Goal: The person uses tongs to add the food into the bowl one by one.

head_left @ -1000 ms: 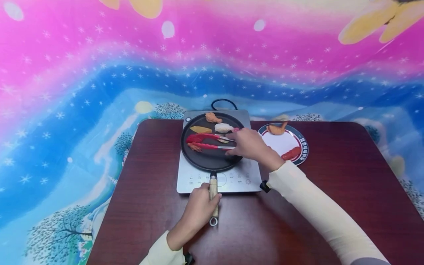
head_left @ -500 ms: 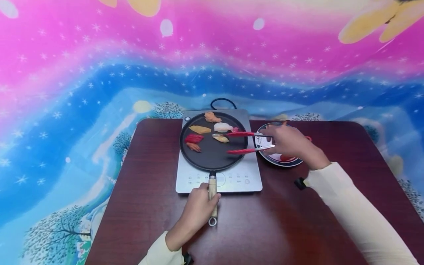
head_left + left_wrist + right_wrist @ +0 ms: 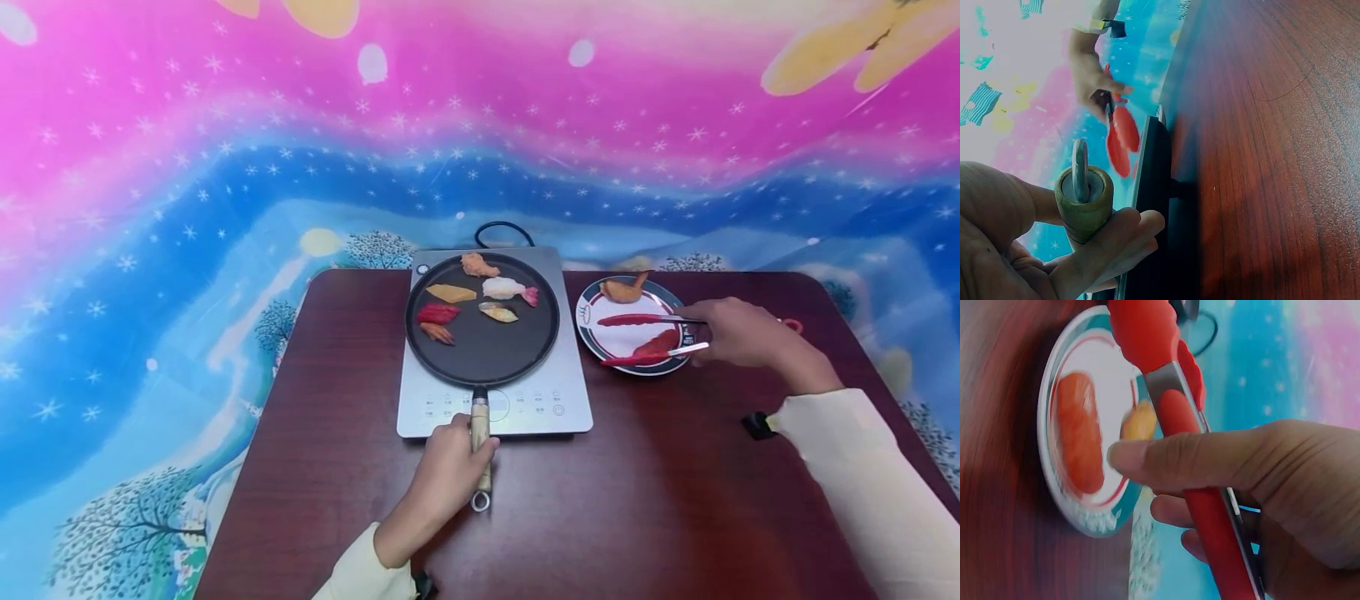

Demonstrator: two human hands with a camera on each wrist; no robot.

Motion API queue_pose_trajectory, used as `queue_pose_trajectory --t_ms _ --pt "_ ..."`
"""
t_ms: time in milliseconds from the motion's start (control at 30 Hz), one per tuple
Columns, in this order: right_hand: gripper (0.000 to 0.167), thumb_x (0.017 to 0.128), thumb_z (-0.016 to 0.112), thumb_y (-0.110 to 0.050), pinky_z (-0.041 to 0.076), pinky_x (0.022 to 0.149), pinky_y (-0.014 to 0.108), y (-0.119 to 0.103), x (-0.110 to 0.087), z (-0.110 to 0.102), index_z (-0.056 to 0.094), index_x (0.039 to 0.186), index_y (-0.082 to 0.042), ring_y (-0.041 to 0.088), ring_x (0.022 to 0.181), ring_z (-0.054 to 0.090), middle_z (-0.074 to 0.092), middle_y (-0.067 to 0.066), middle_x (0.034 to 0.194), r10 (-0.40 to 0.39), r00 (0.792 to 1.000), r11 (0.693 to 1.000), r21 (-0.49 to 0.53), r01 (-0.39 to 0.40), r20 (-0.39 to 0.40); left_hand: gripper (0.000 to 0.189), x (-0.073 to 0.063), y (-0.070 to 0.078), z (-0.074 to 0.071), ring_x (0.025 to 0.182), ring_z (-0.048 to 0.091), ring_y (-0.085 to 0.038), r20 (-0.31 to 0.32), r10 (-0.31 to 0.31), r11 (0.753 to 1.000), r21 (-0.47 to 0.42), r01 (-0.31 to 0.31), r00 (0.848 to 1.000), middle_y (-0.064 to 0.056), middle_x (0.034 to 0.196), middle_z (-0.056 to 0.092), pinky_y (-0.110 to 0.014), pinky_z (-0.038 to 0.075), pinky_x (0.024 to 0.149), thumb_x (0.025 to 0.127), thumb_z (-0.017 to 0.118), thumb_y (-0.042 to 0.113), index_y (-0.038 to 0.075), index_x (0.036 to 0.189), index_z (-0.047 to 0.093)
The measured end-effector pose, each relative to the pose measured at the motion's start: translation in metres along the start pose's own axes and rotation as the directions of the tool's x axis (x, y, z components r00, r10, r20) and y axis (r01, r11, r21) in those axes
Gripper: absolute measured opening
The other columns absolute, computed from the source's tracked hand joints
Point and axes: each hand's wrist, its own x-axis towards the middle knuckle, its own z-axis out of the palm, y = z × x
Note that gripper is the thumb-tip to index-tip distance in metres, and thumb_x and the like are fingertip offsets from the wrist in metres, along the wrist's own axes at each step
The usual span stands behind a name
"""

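Observation:
My left hand [image 3: 448, 462] grips the wooden handle [image 3: 480, 421] of a round black frying pan [image 3: 495, 358] on a silver induction cooker [image 3: 420, 408]. Several food pieces lie in the pan, among them a shrimp piece [image 3: 502, 288] with a pink tail and a fried chicken piece [image 3: 478, 266]. In my right hand [image 3: 738, 333] are red-tipped tongs [image 3: 633, 319], their arms spread over the plate [image 3: 587, 337]. A red sausage [image 3: 1079, 434] lies on the plate, partly overlapped by the lower tong arm in the head view. Behind it rests a brown drumstick-like piece [image 3: 622, 289].
Everything stands on a dark red wooden table [image 3: 600, 500]. A black cable [image 3: 504, 223] loops behind the cooker. A patterned pink and blue cloth [image 3: 300, 167] hangs beyond the table's far edge.
My right hand has moved right with the tongs, from over the pan to over the plate. A dark red piece that was between the tong tips now lies in the pan. My left hand stays put.

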Motion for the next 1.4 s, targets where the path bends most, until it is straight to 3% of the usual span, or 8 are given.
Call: queue_pose_trajectory --t_ms 267,533,933,1233,1400 --pt "0.076 0.070 0.092 -0.009 0.058 0.084 0.058 0.044 -0.013 -0.001 0.058 0.136 0.009 0.042 0.105 0.066 0.066 0.031 0.124 -0.007 0.999 1.000 -0.017 0.008 0.040 0.031 0.001 0.000 0.001 0.053 0.054 -0.009 0.004 -0.007 1.000 0.003 0.007 1.000 -0.006 0.074 0.059 -0.022 0.047 0.049 0.093 0.073 0.018 -0.010 0.102 0.063" --pt "0.070 0.071 0.090 -0.007 0.055 0.087 0.061 0.067 -0.010 -0.003 0.061 0.133 0.008 0.042 0.102 0.068 0.070 0.025 0.115 -0.053 0.998 0.990 -0.131 0.056 0.021 0.034 0.001 0.000 0.001 0.054 0.055 -0.008 -0.010 0.005 1.000 0.016 -0.005 1.000 -0.005 0.073 0.060 -0.021 0.048 0.050 0.093 0.074 0.018 -0.012 0.105 0.063" --pt "0.063 0.069 0.091 -0.005 0.053 0.087 0.062 0.075 0.000 0.000 0.067 0.126 0.004 0.041 0.099 0.067 0.071 0.024 0.114 -0.099 0.994 0.975 -0.205 0.088 -0.045 0.034 0.000 0.000 0.001 0.052 0.055 -0.008 -0.001 0.001 1.000 0.004 -0.001 1.000 -0.005 0.072 0.060 -0.022 0.048 0.049 0.094 0.073 0.017 -0.013 0.106 0.062" --pt "0.059 0.071 0.090 -0.003 0.055 0.087 0.062 0.071 0.009 0.007 0.068 0.126 0.002 0.039 0.097 0.068 0.072 0.023 0.114 -0.059 0.997 0.984 -0.173 0.048 -0.059 0.034 0.000 0.001 0.001 0.050 0.054 -0.008 0.010 -0.019 1.000 -0.010 0.019 1.000 -0.005 0.071 0.059 -0.022 0.047 0.046 0.095 0.072 0.018 -0.013 0.106 0.062" --pt "0.051 0.077 0.088 -0.006 0.056 0.083 0.060 0.072 0.010 0.010 0.070 0.124 0.000 0.031 0.089 0.068 0.074 0.020 0.111 -0.021 0.999 0.988 -0.153 0.016 -0.026 0.036 0.000 0.001 0.001 0.051 0.055 -0.009 0.007 -0.020 1.000 -0.006 0.020 1.000 -0.006 0.071 0.059 -0.022 0.048 0.047 0.094 0.073 0.018 -0.014 0.107 0.062"
